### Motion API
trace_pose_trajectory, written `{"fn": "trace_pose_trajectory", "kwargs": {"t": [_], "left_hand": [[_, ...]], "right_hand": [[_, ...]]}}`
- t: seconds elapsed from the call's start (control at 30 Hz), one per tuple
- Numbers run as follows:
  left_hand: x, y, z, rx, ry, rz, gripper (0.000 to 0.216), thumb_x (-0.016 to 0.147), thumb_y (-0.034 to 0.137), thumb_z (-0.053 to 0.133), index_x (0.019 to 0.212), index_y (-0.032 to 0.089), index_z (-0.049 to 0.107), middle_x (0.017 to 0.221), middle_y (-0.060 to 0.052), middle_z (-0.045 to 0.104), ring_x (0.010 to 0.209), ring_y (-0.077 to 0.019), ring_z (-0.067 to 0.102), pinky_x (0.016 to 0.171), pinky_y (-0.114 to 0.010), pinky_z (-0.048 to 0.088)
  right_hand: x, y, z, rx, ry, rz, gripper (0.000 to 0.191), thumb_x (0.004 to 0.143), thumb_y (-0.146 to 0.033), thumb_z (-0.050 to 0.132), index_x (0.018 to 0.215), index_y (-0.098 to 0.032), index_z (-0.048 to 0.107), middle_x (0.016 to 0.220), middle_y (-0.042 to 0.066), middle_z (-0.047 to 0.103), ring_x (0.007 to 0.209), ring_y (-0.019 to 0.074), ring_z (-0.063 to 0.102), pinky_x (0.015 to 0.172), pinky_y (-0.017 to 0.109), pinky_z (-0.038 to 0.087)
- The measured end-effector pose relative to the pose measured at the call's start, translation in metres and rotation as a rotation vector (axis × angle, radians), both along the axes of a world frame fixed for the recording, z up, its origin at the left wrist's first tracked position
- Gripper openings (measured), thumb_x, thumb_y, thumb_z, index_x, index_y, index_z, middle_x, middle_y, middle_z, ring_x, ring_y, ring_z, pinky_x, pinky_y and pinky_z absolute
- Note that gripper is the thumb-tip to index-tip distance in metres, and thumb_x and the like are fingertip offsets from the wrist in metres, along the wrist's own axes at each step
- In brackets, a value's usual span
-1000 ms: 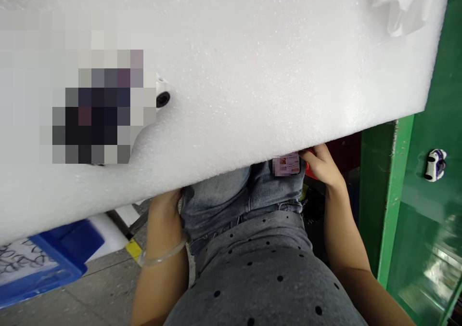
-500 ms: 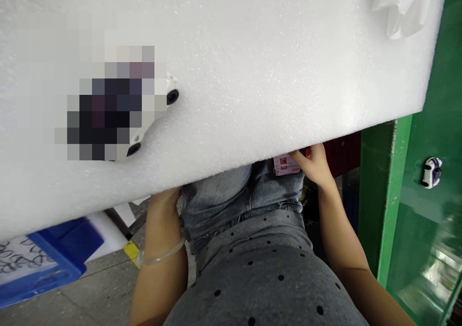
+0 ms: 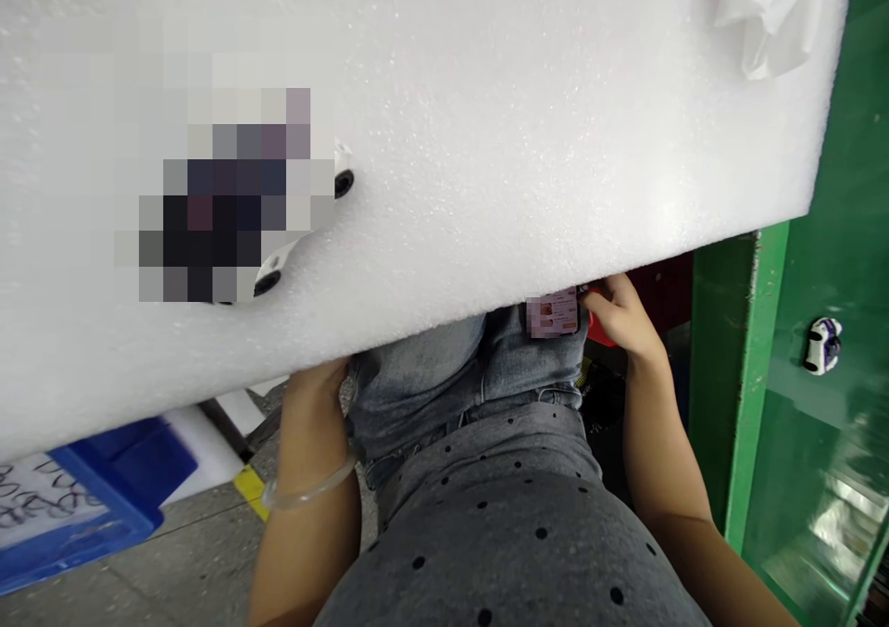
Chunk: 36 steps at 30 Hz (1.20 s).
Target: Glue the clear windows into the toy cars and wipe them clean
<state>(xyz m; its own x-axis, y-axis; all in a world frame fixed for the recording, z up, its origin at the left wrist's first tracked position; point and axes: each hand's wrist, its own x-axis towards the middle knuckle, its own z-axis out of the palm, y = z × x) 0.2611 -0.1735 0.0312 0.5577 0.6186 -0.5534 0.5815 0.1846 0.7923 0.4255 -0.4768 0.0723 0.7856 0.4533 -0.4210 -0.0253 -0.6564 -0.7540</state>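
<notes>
My left hand [image 3: 320, 373] is mostly under the front edge of the white foam sheet [image 3: 486, 127], so its fingers are hidden. A clear bangle circles that wrist. On the jeans in my lap lies a phone [image 3: 556, 314] with a lit pinkish screen, partly blurred out. Just right of it is my right hand [image 3: 618, 317], its thumb pointing toward the phone's corner and the other fingers largely out of sight. Something red [image 3: 601, 323] shows below that thumb; I cannot tell whether the hand holds it.
A mostly pixelated white toy car [image 3: 278, 257] sits on the foam, with white wrapping [image 3: 764, 16] at the upper right. Another small toy car [image 3: 823, 346] lies on the green surface [image 3: 820, 257]. A blue bin [image 3: 125, 479] stands at lower left.
My right hand has shifted slightly right, off the phone's edge, uncovering more of the phone and the red thing. My left hand stays where it was.
</notes>
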Motion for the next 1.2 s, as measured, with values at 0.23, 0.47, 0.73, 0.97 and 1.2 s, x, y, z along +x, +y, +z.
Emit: {"fn": "trace_pose_trajectory", "kwargs": {"t": [0.23, 0.47, 0.73, 0.97, 1.2], "left_hand": [[-0.002, 0.000, -0.003, 0.060, 0.038, 0.024, 0.043, 0.095, 0.013, 0.057, 0.135, 0.003, 0.047, 0.159, -0.012, 0.033, 0.144, -0.0228, 0.032, 0.124, -0.044, 0.018], [-0.007, 0.005, -0.002, 0.099, 0.167, -0.033, 0.049, 0.091, 0.016, 0.063, 0.133, -0.002, 0.048, 0.159, -0.020, 0.026, 0.149, -0.0338, 0.019, 0.122, -0.054, 0.013], [-0.005, -0.003, 0.015, 0.223, 0.134, -0.172, 0.039, 0.090, 0.025, 0.061, 0.126, 0.011, 0.056, 0.154, -0.009, 0.042, 0.148, -0.0363, 0.020, 0.121, -0.058, 0.021], [0.007, -0.040, 0.039, 1.025, -0.342, -0.370, 0.022, 0.082, 0.021, 0.068, 0.104, 0.021, 0.069, 0.094, -0.006, 0.072, 0.100, -0.0274, 0.067, 0.098, -0.043, 0.050], [0.024, -0.092, 0.052, 0.918, -0.386, -0.881, 0.021, 0.090, 0.022, 0.059, 0.108, 0.022, 0.070, 0.104, -0.010, 0.068, 0.090, -0.0264, 0.063, 0.078, -0.042, 0.049]], "right_hand": [[-0.013, 0.004, 0.016, 0.013, -0.049, 0.008, 0.041, 0.074, -0.023, 0.057, 0.115, -0.025, 0.056, 0.110, 0.007, 0.059, 0.100, 0.0267, 0.059, 0.087, 0.049, 0.054], [-0.021, -0.069, 0.111, -0.129, -0.722, -0.476, 0.029, 0.082, -0.029, 0.068, 0.109, -0.034, 0.075, 0.097, 0.009, 0.072, 0.092, 0.0300, 0.069, 0.087, 0.054, 0.052], [-0.026, -0.212, 0.134, -1.040, -0.398, -0.658, 0.054, 0.074, -0.049, 0.067, 0.125, -0.031, 0.070, 0.103, 0.021, 0.071, 0.101, 0.0410, 0.067, 0.082, 0.057, 0.047], [-0.033, -0.217, 0.122, -1.079, -0.612, -0.488, 0.046, 0.076, -0.040, 0.063, 0.118, -0.024, 0.073, 0.100, 0.022, 0.070, 0.099, 0.0392, 0.067, 0.085, 0.051, 0.050], [0.018, -0.125, 0.136, -0.801, -1.071, -0.634, 0.040, 0.081, -0.026, 0.061, 0.118, -0.016, 0.072, 0.109, 0.022, 0.066, 0.097, 0.0366, 0.066, 0.080, 0.051, 0.050]]}}
